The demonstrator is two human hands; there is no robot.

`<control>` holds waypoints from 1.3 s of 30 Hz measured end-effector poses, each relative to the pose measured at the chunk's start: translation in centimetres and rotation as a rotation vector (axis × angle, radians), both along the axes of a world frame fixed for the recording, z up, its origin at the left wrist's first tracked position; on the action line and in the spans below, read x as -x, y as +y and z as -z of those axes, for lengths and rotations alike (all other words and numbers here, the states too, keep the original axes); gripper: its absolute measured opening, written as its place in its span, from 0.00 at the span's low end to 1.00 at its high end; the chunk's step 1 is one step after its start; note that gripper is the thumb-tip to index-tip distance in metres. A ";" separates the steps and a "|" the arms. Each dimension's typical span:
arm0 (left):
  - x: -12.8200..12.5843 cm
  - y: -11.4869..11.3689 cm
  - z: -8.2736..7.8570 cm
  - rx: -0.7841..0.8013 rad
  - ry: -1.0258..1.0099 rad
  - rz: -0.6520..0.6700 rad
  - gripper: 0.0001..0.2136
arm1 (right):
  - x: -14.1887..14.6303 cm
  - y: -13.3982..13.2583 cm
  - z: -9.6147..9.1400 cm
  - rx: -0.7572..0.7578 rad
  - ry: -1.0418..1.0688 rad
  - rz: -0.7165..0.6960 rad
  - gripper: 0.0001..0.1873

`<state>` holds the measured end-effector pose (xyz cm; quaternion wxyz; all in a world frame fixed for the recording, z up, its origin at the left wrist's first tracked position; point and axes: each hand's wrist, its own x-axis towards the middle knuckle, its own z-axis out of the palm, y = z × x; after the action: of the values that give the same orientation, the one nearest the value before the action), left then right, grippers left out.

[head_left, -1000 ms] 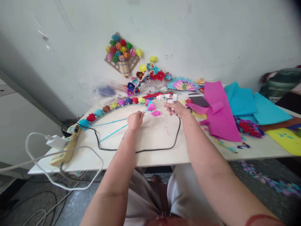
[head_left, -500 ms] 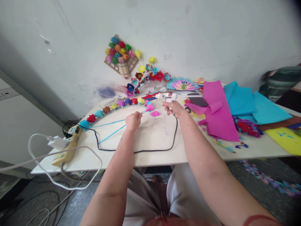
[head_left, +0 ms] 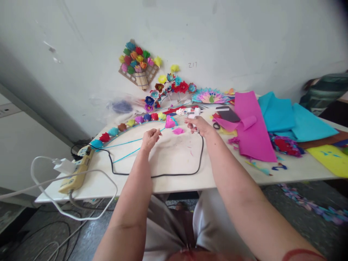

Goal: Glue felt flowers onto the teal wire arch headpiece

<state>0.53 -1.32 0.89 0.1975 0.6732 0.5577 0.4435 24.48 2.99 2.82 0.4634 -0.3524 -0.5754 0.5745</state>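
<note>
My left hand (head_left: 150,139) is closed on a thin blue stem topped by a pink paper flower (head_left: 170,122). Below the flower, a loose pink petal (head_left: 178,131) lies on the table. Two more blue stems (head_left: 126,155) run out to the left of this hand; whether they are in its grip I cannot tell. In my right hand (head_left: 198,125) is a white glue gun (head_left: 194,111), nozzle pointing left, with its black cord trailing from the handle. Behind my left hand curves a row of colourful paper flowers (head_left: 139,119).
A yellow power strip (head_left: 73,181) with a white charger and looping cables sits at the left. Magenta paper (head_left: 252,134), blue sheets (head_left: 277,116), scissors (head_left: 216,125) and a dark phone-like slab (head_left: 228,114) lie on the right. Finished paper flowers (head_left: 182,87) stand along the wall.
My left hand has shifted slightly left with the pink flower, which now shows more fully, a little farther from the glue gun. My right hand keeps its hold on the glue gun.
</note>
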 end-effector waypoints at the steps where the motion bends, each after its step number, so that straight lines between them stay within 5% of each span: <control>1: 0.1 -0.1 -0.1 0.021 -0.041 0.058 0.17 | 0.0 0.0 0.0 -0.004 0.001 0.003 0.14; 5: 0.2 -0.4 -0.6 0.093 -0.098 0.183 0.16 | 0.1 0.2 0.2 -0.020 -0.002 0.005 0.14; 12: 0.4 -0.9 -1.1 0.130 -0.086 0.210 0.16 | 0.3 0.3 0.1 -0.010 -0.018 -0.013 0.13; 23: 0.4 0.8 0.2 0.053 0.055 0.014 0.18 | 0.2 0.2 0.2 -0.020 -0.006 -0.044 0.15; 33: 0.8 1.6 1.0 -0.002 0.203 -0.317 0.18 | 0.1 0.1 0.3 -0.005 -0.009 -0.026 0.14; 39: 0.7 1.5 0.9 0.125 0.136 -0.240 0.19 | 0.2 0.0 0.2 0.014 -0.047 -0.058 0.15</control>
<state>-0.13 0.21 0.01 0.1463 0.6164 0.6729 0.3820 24.23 2.98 2.65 0.4304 -0.3524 -0.5922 0.5830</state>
